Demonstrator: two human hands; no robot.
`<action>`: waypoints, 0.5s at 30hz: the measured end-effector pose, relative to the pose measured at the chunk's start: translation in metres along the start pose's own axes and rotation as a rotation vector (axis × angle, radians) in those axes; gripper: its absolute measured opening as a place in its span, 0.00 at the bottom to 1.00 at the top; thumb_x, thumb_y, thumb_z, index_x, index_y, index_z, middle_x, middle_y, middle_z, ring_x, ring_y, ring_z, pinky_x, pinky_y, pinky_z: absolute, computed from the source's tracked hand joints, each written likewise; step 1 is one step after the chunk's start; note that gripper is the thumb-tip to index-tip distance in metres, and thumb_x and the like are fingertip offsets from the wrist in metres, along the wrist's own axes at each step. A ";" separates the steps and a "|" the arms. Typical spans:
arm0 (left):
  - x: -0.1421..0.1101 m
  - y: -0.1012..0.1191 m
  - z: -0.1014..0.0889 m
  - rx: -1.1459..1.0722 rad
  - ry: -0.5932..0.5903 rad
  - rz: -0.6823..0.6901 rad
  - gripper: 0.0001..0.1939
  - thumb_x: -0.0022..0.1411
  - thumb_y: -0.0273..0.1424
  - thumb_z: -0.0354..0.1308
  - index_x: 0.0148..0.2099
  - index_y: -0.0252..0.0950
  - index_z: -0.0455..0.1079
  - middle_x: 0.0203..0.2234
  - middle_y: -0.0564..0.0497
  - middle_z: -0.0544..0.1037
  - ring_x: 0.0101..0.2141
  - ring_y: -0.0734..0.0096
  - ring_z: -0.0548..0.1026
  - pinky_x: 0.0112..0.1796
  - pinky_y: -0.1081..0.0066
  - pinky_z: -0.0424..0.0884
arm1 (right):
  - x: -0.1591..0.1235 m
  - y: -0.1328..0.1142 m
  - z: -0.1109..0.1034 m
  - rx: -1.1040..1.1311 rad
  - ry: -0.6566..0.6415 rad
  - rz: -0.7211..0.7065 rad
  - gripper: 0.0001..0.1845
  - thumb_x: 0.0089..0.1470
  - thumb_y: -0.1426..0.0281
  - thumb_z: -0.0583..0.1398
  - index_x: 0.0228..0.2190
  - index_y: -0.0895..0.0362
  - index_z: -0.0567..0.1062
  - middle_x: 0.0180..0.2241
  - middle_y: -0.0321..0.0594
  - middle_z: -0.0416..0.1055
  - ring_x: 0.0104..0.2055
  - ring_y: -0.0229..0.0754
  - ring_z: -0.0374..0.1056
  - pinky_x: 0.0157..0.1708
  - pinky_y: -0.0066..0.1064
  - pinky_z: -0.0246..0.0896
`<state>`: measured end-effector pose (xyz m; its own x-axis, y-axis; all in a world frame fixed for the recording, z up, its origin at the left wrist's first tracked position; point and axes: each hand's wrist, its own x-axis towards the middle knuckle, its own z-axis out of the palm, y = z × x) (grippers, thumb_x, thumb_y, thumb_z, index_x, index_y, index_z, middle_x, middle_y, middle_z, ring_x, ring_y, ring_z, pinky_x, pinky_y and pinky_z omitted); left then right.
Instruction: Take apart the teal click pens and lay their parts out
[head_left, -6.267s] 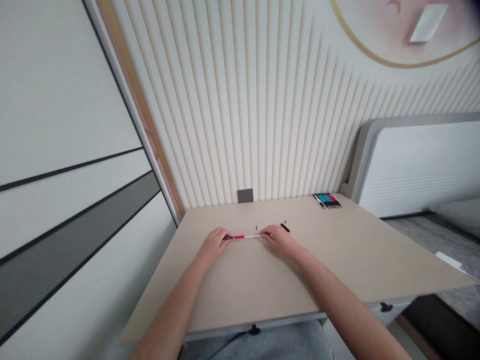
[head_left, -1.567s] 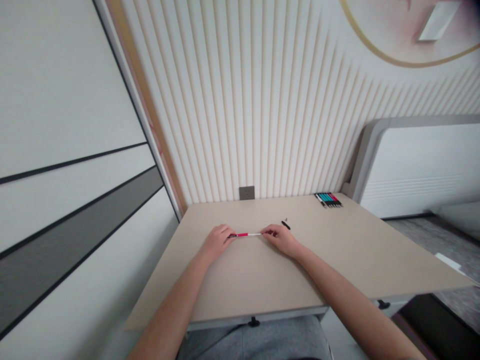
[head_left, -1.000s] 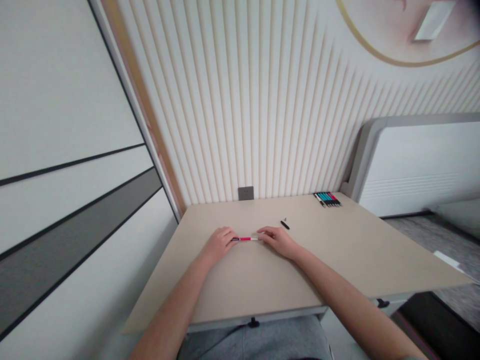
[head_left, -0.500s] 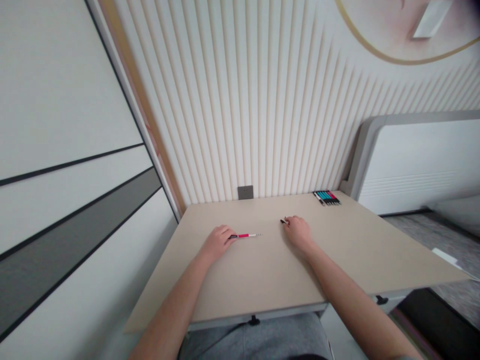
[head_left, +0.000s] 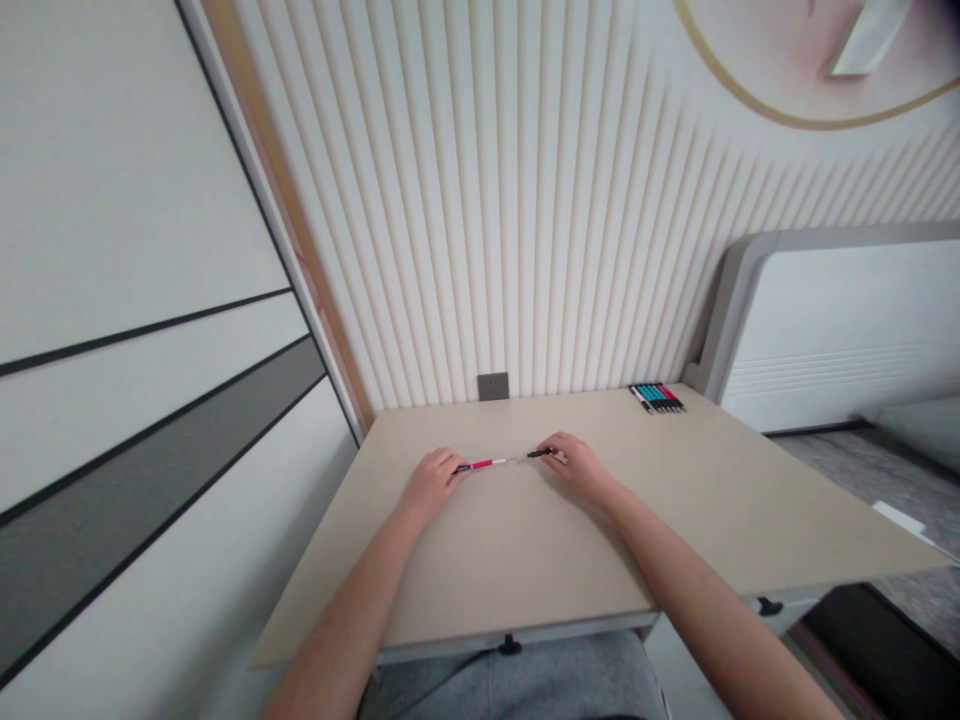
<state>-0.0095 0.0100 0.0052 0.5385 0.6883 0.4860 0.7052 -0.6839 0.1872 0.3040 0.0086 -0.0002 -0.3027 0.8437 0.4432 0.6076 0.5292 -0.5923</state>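
Note:
Over the middle of the desk, my left hand [head_left: 435, 482] is closed around the dark end of a pen [head_left: 484, 464]. The pen has a red band and a pale section, and its thin tip points right. Facing that tip, my right hand [head_left: 574, 465] pinches a small black pen cap [head_left: 538, 453] between thumb and fingers. A narrow gap separates the cap from the tip. Both hands stay low over the beige desk [head_left: 510, 560].
At the desk's back right corner lies a row of several pens [head_left: 657, 398] with teal and red bands. A dark wall socket [head_left: 493, 386] sits behind the desk's back edge. A white cabinet [head_left: 150, 480] stands on the left, and a pale headboard [head_left: 840, 320] on the right.
My right hand has moved left with the pen cap, bringing it close to the pen's tip. The pen in my left hand has tilted slightly, its tip a little higher in view.

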 end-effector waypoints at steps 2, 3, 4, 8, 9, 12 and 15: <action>0.000 0.000 0.001 -0.009 0.002 0.000 0.08 0.67 0.34 0.53 0.42 0.38 0.71 0.36 0.48 0.75 0.39 0.65 0.71 0.42 0.64 0.67 | -0.001 -0.003 0.000 0.016 0.005 -0.016 0.10 0.57 0.70 0.58 0.39 0.56 0.77 0.37 0.43 0.73 0.40 0.43 0.68 0.42 0.34 0.62; 0.000 0.000 0.001 -0.012 0.004 0.001 0.08 0.67 0.34 0.53 0.42 0.38 0.71 0.36 0.48 0.75 0.39 0.65 0.71 0.42 0.64 0.67 | -0.001 -0.004 0.000 0.019 0.004 -0.021 0.10 0.57 0.70 0.58 0.39 0.56 0.77 0.37 0.43 0.73 0.41 0.43 0.68 0.43 0.34 0.62; -0.001 -0.001 0.002 -0.015 0.006 0.001 0.08 0.67 0.34 0.53 0.42 0.37 0.71 0.36 0.48 0.75 0.39 0.65 0.71 0.42 0.64 0.67 | -0.002 -0.004 0.000 0.020 0.002 -0.022 0.10 0.57 0.70 0.58 0.39 0.56 0.77 0.38 0.43 0.73 0.41 0.43 0.67 0.43 0.35 0.62; -0.001 -0.002 0.003 -0.026 0.003 0.010 0.08 0.67 0.34 0.53 0.42 0.38 0.71 0.35 0.48 0.74 0.39 0.65 0.71 0.42 0.64 0.68 | -0.002 -0.005 0.002 0.023 -0.008 -0.018 0.09 0.56 0.71 0.58 0.39 0.56 0.77 0.37 0.43 0.73 0.40 0.43 0.68 0.43 0.35 0.62; -0.001 -0.003 0.004 -0.024 0.000 0.014 0.08 0.68 0.34 0.53 0.42 0.38 0.71 0.36 0.48 0.74 0.39 0.65 0.71 0.41 0.65 0.68 | -0.002 -0.006 0.002 0.027 -0.010 -0.022 0.09 0.56 0.72 0.58 0.38 0.56 0.77 0.37 0.43 0.73 0.40 0.43 0.68 0.43 0.35 0.62; -0.001 -0.003 0.004 -0.013 -0.015 0.022 0.08 0.68 0.34 0.53 0.42 0.38 0.71 0.36 0.48 0.74 0.40 0.65 0.71 0.42 0.65 0.68 | -0.003 -0.010 0.003 0.046 -0.018 -0.045 0.09 0.56 0.73 0.58 0.38 0.56 0.77 0.37 0.42 0.73 0.40 0.43 0.68 0.44 0.35 0.61; -0.001 -0.003 0.004 -0.007 -0.030 0.026 0.08 0.67 0.34 0.53 0.43 0.38 0.71 0.36 0.48 0.74 0.40 0.65 0.71 0.43 0.64 0.67 | -0.004 -0.015 0.003 0.055 -0.039 -0.058 0.09 0.55 0.74 0.58 0.38 0.56 0.77 0.37 0.42 0.74 0.41 0.43 0.68 0.44 0.35 0.61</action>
<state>-0.0104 0.0118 0.0010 0.5704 0.6774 0.4646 0.6879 -0.7030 0.1805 0.2936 -0.0022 0.0046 -0.3656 0.8136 0.4521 0.5473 0.5808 -0.6026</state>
